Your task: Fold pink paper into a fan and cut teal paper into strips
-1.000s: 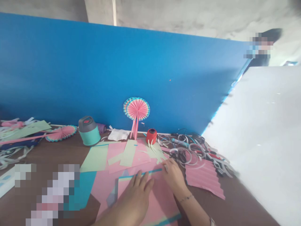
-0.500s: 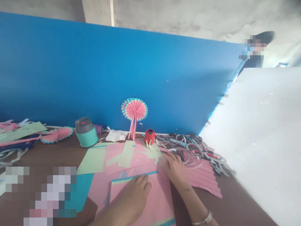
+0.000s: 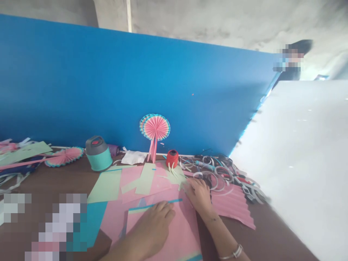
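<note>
My left hand (image 3: 160,223) lies flat on a pink paper sheet (image 3: 181,228), fingers loosely together. That sheet has blue and pale yellow bands along its far edge, and a blue band shows at its near corner. Just to the right, my right hand (image 3: 199,195) reaches over the table with bent fingers. Its thumb side closes on the end of a pale green paper strip (image 3: 181,186), slightly blurred. More thin pale strips (image 3: 174,172) fan out beside a red thread spool (image 3: 172,158). A pleated pink sheet (image 3: 231,206) lies right of my right hand.
A round pleated paper fan (image 3: 154,127) stands against the blue partition (image 3: 108,79). Farther left are a teal lidded container (image 3: 99,156) and another fan (image 3: 65,156). Paper rings and cables (image 3: 223,172) crowd the right; a white panel (image 3: 304,145) borders the table. A person stands behind the partition.
My right hand has shifted a little at the fingertips, closing in on the pale strip. My left hand stays on the pink sheet. The view has tilted very slightly.
</note>
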Available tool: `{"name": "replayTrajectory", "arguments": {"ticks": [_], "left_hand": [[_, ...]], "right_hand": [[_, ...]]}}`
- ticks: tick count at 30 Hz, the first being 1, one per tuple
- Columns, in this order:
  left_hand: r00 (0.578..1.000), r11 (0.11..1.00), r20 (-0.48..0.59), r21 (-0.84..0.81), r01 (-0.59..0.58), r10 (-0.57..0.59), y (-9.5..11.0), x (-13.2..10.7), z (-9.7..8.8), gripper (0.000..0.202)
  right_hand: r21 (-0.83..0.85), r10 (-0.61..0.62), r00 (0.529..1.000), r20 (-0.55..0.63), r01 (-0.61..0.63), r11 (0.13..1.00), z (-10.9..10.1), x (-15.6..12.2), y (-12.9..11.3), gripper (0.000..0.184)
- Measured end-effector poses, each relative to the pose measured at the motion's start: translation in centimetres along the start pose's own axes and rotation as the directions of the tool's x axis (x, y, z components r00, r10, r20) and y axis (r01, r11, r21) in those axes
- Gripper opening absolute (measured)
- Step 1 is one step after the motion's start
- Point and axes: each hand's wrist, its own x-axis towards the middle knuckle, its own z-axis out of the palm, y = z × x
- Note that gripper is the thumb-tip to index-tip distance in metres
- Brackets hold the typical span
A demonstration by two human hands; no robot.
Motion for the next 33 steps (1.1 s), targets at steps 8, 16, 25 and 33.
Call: {"name": "replayTrajectory", "arguments": {"ticks": [8, 16, 25, 33], "left_hand": [[0.991, 0.988, -0.051, -0.098, 0.122, -0.127, -0.1, 0.0, -0.7, 0.04], [0.991, 0.987, -0.078, -0.131, 0.098, -0.108, 0.2, 0.1, -1.3, 0.033], [0.99, 0.982, -0.095, -0.168, 0.086, -0.103, 0.0, 0.1, -1.2, 0.03], [0.99, 0.979, -0.089, -0.178, 0.094, -0.111, -0.1, 0.2, -1.1, 0.033]], "right_hand": [[-0.145, 0.036, 0.999, -0.031, -0.04, 0.989, -2.2, 3.4, -1.1, 0.026], [-0.271, 0.178, 0.978, 0.11, -0.143, 0.952, -0.1, 8.7, 0.6, 0.024], [-0.23, 0.278, 0.954, 0.112, -0.248, 0.941, 1.4, 9.3, 1.6, 0.027], [-0.133, 0.184, 0.979, 0.091, -0.172, 0.976, -0.2, 9.1, 0.9, 0.024]]}}
